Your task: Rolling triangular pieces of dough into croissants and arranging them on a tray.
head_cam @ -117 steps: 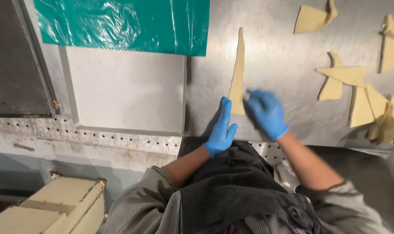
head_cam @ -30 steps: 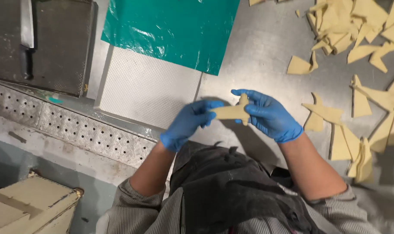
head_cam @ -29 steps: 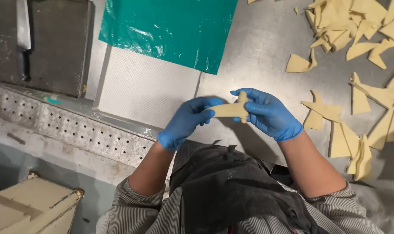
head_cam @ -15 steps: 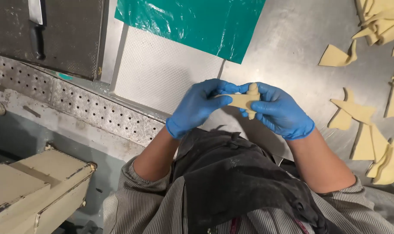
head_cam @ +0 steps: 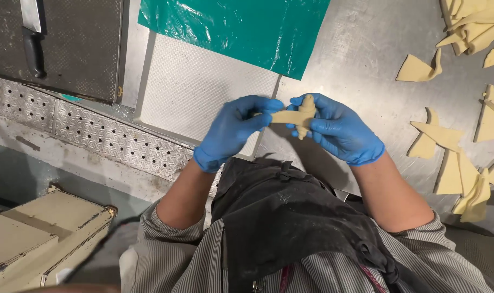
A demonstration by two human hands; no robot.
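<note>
Dough [head_cam: 297, 116] hides partly inside my two blue gloves, so I cannot see its ends. My left hand [head_cam: 232, 130] and right hand [head_cam: 336, 128] both pinch it tight above the steel bench [head_cam: 361, 49]. It looks pale, rolled and lumpy in the middle.

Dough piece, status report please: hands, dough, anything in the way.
Left hand and right hand, both blue-gloved, grip shut on the dough piece. Dough partly rolled, held above the steel table. Nothing in the way; cut dough triangles lie apart, right.
</note>
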